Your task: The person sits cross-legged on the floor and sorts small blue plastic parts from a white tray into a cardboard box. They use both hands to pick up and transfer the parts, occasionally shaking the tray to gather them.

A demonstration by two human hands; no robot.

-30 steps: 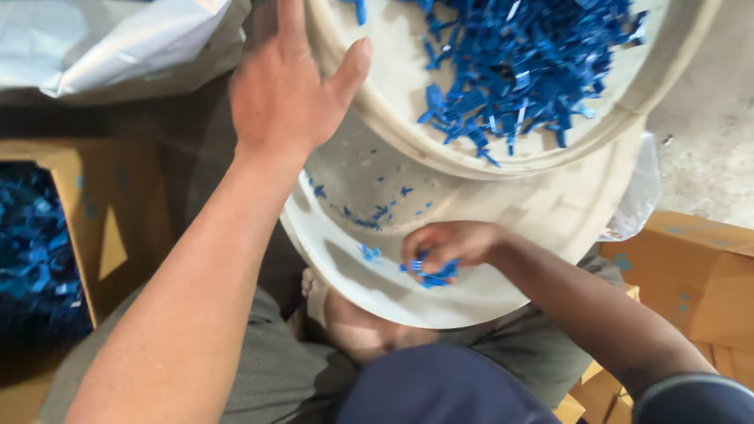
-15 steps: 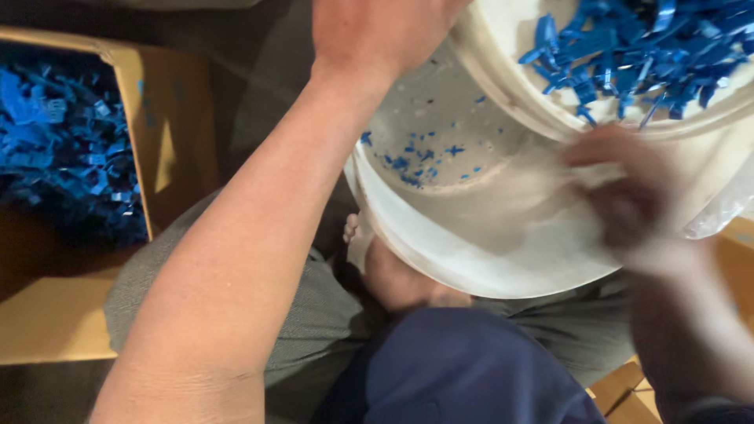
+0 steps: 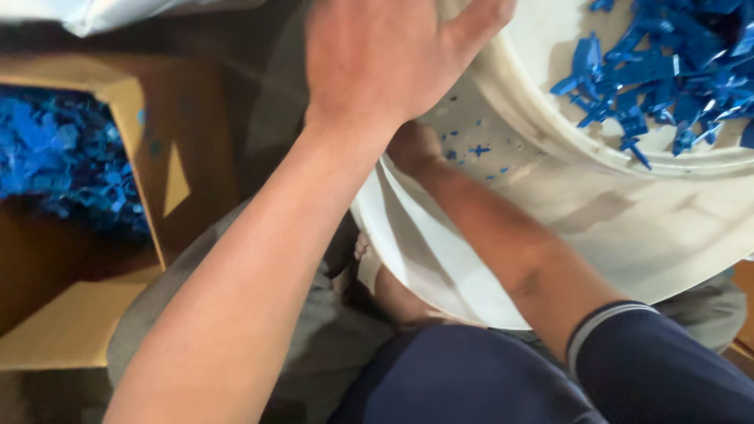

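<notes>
My left hand lies on the near rim of the upper white basin, thumb hooked over the rim; its fingers run off the top edge. That basin holds a heap of blue plastic pieces. My right hand reaches into the lower white basin under my left wrist, mostly hidden, next to a few blue bits. What the right hand holds cannot be seen.
An open cardboard box at the left holds many blue pieces. A white plastic bag lies at the top left. My grey trousers and a bare foot are below the basins.
My right hand has moved from the basin's right side to its left, under my left wrist. The view has shifted; the box of blue pieces stays at the left.
</notes>
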